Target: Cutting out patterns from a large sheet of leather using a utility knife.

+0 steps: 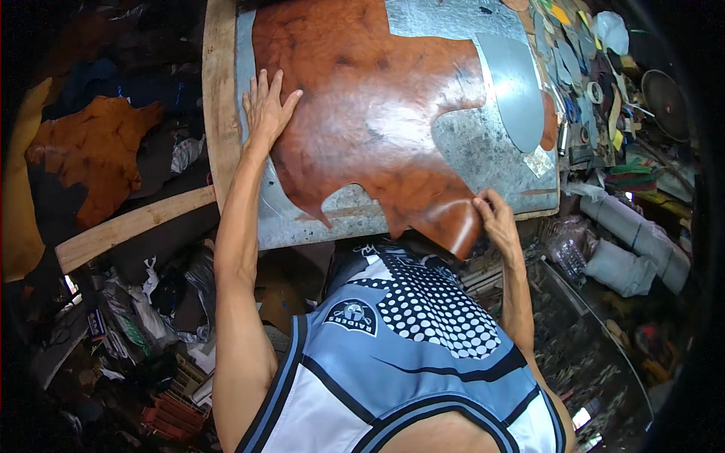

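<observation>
A large, glossy reddish-brown leather hide (362, 106) with an irregular outline lies over a grey metal-topped table (483, 162). My left hand (268, 109) rests flat with spread fingers at the hide's left edge. At the near right, the fingers of my right hand (496, 215) pinch the hide's edge, where a flap hangs past the table's front edge and bends. A grey rounded sheet (513, 90) lies at the right of the table, touching or close to the hide.
Wooden beams (221, 98) run along the table's left side. Another brown hide (98, 151) lies at the far left. Tools, tape rolls (594, 92) and scraps crowd the right. Wrapped rolls (638, 234) stand at the lower right; plastic bags (151, 302) pile at the lower left.
</observation>
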Demonstrator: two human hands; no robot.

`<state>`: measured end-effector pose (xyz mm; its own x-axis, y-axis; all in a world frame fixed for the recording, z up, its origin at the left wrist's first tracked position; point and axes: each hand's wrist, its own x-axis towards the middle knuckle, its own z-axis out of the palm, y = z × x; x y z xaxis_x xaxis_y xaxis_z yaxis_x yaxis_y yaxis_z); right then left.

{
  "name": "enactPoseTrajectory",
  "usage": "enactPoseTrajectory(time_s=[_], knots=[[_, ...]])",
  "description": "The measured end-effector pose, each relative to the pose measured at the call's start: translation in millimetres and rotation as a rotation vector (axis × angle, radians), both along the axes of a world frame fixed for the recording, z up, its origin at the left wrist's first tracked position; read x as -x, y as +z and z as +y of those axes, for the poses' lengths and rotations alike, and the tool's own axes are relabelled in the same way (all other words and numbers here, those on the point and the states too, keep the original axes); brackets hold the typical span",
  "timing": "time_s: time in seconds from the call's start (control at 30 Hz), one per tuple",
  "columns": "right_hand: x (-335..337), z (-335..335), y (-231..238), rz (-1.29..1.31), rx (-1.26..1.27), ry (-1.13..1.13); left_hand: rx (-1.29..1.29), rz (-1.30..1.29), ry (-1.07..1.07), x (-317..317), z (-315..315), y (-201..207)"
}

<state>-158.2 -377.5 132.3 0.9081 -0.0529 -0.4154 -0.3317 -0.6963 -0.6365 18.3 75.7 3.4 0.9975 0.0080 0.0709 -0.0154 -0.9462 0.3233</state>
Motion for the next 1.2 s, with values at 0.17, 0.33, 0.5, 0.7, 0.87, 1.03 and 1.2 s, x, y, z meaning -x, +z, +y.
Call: enactPoseTrajectory(time_s=[0.17,0.33,0.5,0.7,0.87,1.03,1.2], knots=[[-1.5,-32.0,11.8,-0.131,0.267,0.063,-0.049,0.007,-0.04,19.0,-24.2,-4.9],[24.1,-63.3,-27.9,-0.3,0.506,0.168,-0.107,-0.045,-0.065,19.4,-26.1,-5.4],[32.7,-87.7,-35.3,-0.46,0.53,0.218,-0.087,-0.085,-0.064,24.2,-24.5,-7.2],[24.7,-104.8,-30.7,-0.429,0.656,0.272,-0.164,0.046,-0.155,80.1,-68.0,3.9],[-41.3,-121.3,-39.7,-0.633,0.651,0.228,0.071,0.229,-0.417,179.2,-154.8,25.3],[-156.3,-156.2,-35.9,-0.413,0.939,0.194,0.384,0.174,-0.567,195.9,-172.3,51.1],[-221.1,-154.7,-52.7,-0.093,0.77,0.046,0.318,0.025,0.103,207.3,-113.6,67.9]])
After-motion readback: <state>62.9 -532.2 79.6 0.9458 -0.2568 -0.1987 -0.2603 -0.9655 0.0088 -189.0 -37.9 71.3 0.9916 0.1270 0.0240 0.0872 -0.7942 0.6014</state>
